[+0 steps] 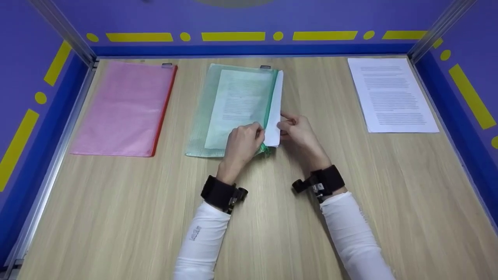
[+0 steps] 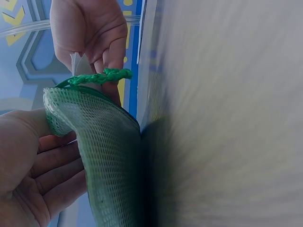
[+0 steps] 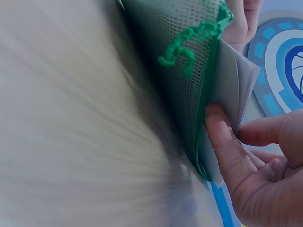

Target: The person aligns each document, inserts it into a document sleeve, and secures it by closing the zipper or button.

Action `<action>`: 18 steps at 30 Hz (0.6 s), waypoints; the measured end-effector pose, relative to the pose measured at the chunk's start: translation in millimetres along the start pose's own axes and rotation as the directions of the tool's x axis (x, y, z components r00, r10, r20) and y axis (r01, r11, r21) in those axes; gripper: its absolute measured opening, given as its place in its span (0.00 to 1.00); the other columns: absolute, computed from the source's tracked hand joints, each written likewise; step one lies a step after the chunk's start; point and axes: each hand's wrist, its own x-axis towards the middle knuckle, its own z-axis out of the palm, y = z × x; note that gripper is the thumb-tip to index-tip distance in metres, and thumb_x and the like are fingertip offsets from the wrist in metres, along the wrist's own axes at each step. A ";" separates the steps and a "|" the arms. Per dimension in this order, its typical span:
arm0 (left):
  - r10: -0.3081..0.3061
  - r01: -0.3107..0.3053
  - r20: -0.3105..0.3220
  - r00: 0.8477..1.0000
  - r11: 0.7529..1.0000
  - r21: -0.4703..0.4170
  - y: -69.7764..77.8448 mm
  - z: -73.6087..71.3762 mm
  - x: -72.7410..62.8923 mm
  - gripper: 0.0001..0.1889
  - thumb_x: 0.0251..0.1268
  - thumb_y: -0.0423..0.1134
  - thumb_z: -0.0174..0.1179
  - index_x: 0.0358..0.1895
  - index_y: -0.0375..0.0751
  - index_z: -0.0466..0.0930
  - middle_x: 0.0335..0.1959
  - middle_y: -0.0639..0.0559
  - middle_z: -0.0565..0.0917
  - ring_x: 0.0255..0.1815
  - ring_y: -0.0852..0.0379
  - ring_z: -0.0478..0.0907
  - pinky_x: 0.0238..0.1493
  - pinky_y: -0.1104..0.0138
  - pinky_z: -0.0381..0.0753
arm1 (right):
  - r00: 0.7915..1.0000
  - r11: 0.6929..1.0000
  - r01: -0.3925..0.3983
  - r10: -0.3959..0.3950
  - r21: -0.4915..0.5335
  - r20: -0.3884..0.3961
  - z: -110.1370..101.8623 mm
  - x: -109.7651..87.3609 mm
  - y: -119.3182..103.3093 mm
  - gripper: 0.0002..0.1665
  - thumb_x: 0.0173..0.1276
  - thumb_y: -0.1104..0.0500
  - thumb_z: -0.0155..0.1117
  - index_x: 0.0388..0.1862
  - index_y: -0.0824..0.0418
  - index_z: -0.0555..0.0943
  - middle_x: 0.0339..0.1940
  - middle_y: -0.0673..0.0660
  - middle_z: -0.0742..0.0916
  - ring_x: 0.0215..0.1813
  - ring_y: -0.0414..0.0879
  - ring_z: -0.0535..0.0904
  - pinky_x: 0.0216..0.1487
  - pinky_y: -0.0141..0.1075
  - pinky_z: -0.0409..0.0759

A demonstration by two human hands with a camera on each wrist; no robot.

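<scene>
A green mesh zip pouch (image 1: 198,128) lies in the middle of the table, its right side open. Printed paper sheets (image 1: 276,112) are partly inside it, and their right edge sticks out past the zip. My left hand (image 1: 243,144) pinches the pouch's near right corner and lifts it, close to a green cord (image 2: 102,76) at the zip's end. With thumb and fingers, my right hand (image 1: 301,134) pinches the protruding edge of the sheets. In the right wrist view the sheets (image 3: 232,85) stand slightly fanned beside the pouch's mesh (image 3: 184,71).
A pink zip pouch (image 1: 120,112) with a red zip lies at the left of the wooden table (image 1: 116,217). At the far right is a stack of printed paper (image 1: 393,97). Blue panels (image 1: 233,19) with yellow marks stand behind and at both sides.
</scene>
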 end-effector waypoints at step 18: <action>0.009 -0.009 -0.006 1.000 1.000 -0.004 2.9 -1.2 0.2 0.09 0.70 0.38 0.58 0.34 0.38 0.84 0.29 0.49 0.89 0.27 0.52 0.85 0.30 0.60 0.83 | 1.000 0.999 -0.014 0.015 -0.046 0.024 19.2 3.7 -1.9 0.34 0.71 0.60 0.58 0.75 0.60 0.65 0.30 0.50 0.85 0.20 0.37 0.76 0.24 0.30 0.75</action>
